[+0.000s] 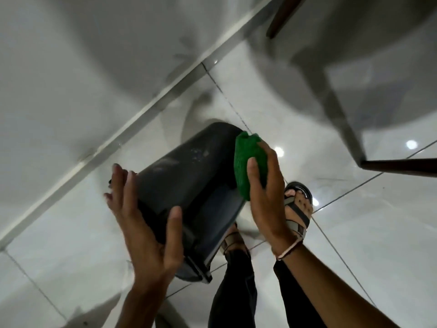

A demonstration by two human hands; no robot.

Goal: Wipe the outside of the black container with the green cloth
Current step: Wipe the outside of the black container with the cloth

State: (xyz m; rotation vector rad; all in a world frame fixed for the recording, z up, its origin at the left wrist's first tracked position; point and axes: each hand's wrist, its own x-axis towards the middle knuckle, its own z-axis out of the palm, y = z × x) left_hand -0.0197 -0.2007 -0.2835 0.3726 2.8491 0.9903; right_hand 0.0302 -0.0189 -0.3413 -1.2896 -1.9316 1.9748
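**Green cloth pressed to a tipped black container**

Black plastic fills the space between the two hands: the black container [189,185] is held up off the floor and tilted, its rimmed open end nearest the camera and its closed base pointing away toward the wall. The left hand [144,223] cups the container's left side near the rim, thumb laid across the upper face and fingers spread around the far side, so it grips the container itself. The right hand [267,197] is wrapped around the green cloth [248,164], which is bunched in its grasp and pressed against the container's right flank, close to the base end. A thin band sits on the right wrist.

Below the hands stand dark trouser legs and a sandalled foot [298,207] on the glossy white tiled floor [354,233]. Farther off, a dark chair leg [402,166] crosses at right, and a pale baseboard [142,114] runs diagonally along the foot of the wall.
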